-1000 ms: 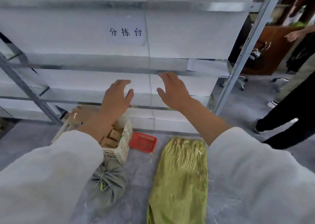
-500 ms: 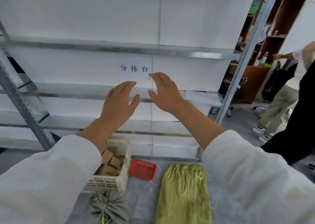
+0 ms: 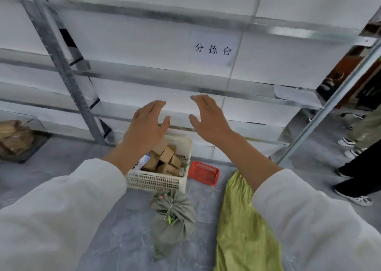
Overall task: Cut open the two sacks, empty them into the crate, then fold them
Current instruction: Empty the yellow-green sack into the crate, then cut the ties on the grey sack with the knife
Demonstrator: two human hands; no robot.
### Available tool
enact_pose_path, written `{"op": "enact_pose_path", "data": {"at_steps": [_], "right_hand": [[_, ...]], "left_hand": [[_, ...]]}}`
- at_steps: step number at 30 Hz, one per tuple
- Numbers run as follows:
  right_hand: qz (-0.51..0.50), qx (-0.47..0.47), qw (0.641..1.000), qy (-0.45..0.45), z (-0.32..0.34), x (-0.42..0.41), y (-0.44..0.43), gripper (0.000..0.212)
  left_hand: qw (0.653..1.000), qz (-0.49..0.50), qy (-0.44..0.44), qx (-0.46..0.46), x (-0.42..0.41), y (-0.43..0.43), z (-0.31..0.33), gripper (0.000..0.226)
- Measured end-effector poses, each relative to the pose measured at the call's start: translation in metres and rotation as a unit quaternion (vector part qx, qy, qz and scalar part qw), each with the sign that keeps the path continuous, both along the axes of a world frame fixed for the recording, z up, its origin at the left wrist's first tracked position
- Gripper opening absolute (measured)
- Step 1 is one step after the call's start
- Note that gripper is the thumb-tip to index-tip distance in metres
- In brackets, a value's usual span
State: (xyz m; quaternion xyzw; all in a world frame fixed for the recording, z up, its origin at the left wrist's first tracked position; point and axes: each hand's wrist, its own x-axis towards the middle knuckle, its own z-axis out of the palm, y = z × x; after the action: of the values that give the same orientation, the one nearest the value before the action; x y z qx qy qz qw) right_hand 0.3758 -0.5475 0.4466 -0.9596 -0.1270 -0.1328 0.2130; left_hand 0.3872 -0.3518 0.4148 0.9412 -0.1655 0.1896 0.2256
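Bright even light, soft shadows, glare on metal shelf rails (image 3: 288, 28), wide-angle bending, overall soft blur

Loose off-white fabric sleeves (image 3: 68, 204) cover both forearms, ending short of the bare wrists.

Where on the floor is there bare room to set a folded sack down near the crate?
Bare grey floor lies left of the white crate, up to the dark tray, and left of the tied grey sack. Crowded: crate, red basket, grey sack and green sack sit close, leaving narrow strips.
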Motion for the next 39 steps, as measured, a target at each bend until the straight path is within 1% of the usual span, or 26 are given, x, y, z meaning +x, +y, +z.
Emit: {"op": "enact_pose_path", "data": {"at_steps": [4,9,11,15,18,22,26,28,31,35,39], "right_hand": [[0.011,0.012,1.000,0.023,-0.029,0.017,0.040,0.054],[0.027,0.005,0.998,0.054,-0.059,0.052,0.065,0.053],[0.032,0.005,0.997,0.073,-0.072,0.071,0.071,0.053],[0.042,0.019,0.993,0.107,-0.106,0.118,0.078,0.053],[0.036,0.036,0.990,0.129,-0.137,0.149,0.085,0.049],[0.027,0.030,0.985,0.167,-0.185,0.171,0.092,0.046],[0.004,0.044,0.978,0.206,-0.231,0.168,0.092,0.043],[-0.019,0.054,0.974,0.217,-0.254,0.161,0.090,0.042],[-0.061,0.065,0.965,0.248,-0.295,0.150,0.088,0.046],[-0.114,0.049,0.948,0.292,-0.358,0.132,0.093,0.045],[-0.155,0.033,0.932,0.326,-0.427,0.110,0.100,0.039]], "left_hand": [[0.999,0.022,0.026,0.002,0.012,0.044,-0.027,0.045],[0.996,0.041,0.075,0.001,0.037,0.070,-0.060,0.043],[0.996,0.037,0.084,0.004,0.054,0.074,-0.072,0.041],[0.991,0.056,0.119,-0.006,0.093,0.071,-0.100,0.046],[0.990,0.048,0.132,0.002,0.118,0.065,-0.128,0.041],[0.988,0.044,0.147,0.001,0.138,0.058,-0.171,0.039],[0.980,0.009,0.198,-0.004,0.142,0.058,-0.218,0.036],[0.974,-0.008,0.227,0.007,0.141,0.059,-0.244,0.039],[0.965,-0.040,0.260,0.023,0.146,0.064,-0.289,0.042],[0.950,-0.092,0.295,0.033,0.157,0.069,-0.349,0.041],[0.937,-0.144,0.315,0.045,0.163,0.067,-0.415,0.037]]}}
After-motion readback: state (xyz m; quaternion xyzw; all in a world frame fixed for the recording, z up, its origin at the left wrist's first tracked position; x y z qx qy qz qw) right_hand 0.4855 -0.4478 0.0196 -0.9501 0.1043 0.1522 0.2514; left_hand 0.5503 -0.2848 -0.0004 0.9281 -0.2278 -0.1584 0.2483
